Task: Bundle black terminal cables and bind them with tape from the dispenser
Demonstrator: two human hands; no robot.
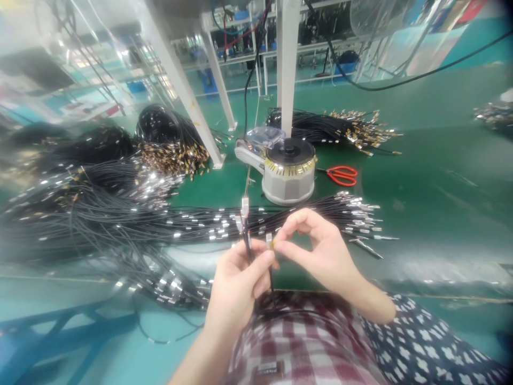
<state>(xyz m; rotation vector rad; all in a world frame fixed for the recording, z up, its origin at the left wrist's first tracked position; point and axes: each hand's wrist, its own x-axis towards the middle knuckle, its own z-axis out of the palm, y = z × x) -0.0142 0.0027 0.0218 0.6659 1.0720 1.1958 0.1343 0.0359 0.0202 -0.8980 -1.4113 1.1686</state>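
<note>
My left hand [240, 283] is closed around black cables [247, 238] whose silvery connector ends [245, 207] point up and away from me. One more cable end, with a small metal connector [269, 238], sticks up by its fingertips. My right hand [316, 240] pinches a small yellowish piece of tape [273, 244] between thumb and forefinger, right against that connector. Beyond both hands lies a long bundle of black cables [192, 222] with silvery tips. Farther back stands a round grey tape dispenser [288, 184] with yellow tabs around its black top.
Red-handled scissors [342, 175] lie right of the dispenser. Cable bundles with gold-coloured ends [172, 158] are heaped at the left, and another bundle [320, 127] lies behind the dispenser. White metal posts [287, 69] rise from the green table [433, 198].
</note>
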